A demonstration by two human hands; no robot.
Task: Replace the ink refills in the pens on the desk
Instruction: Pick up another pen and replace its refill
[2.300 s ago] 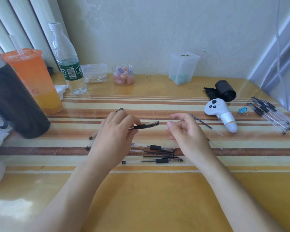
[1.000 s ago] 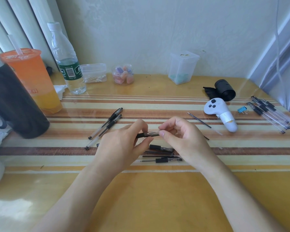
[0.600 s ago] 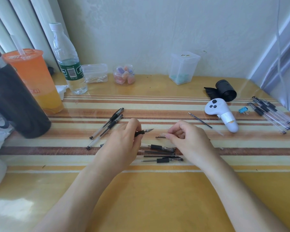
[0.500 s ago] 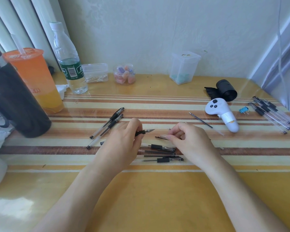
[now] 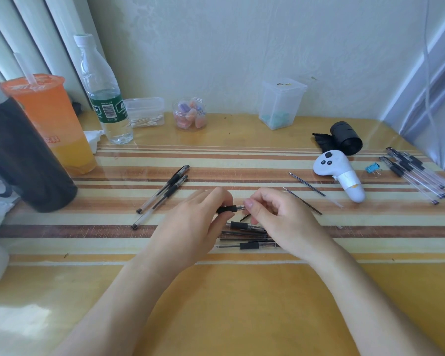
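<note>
My left hand is shut on a pen by its black grip, holding it just above the desk and pointing right. My right hand pinches that pen's metal tip end with thumb and fingers. Under both hands lies a small pile of pens and loose parts. Two more pens lie side by side to the left. Two thin refills lie to the right of my right hand. Whether the right fingers also hold a small part is hidden.
A bundle of clear pens and a blue binder clip lie at the far right, next to a white controller and a black roll. At the left stand a black flask, an orange drink cup and a water bottle. Small plastic containers line the wall.
My right hand, which had drawn away from the pen toward the pile, has come back to the pen's tip. My left hand kept hold of the pen.
</note>
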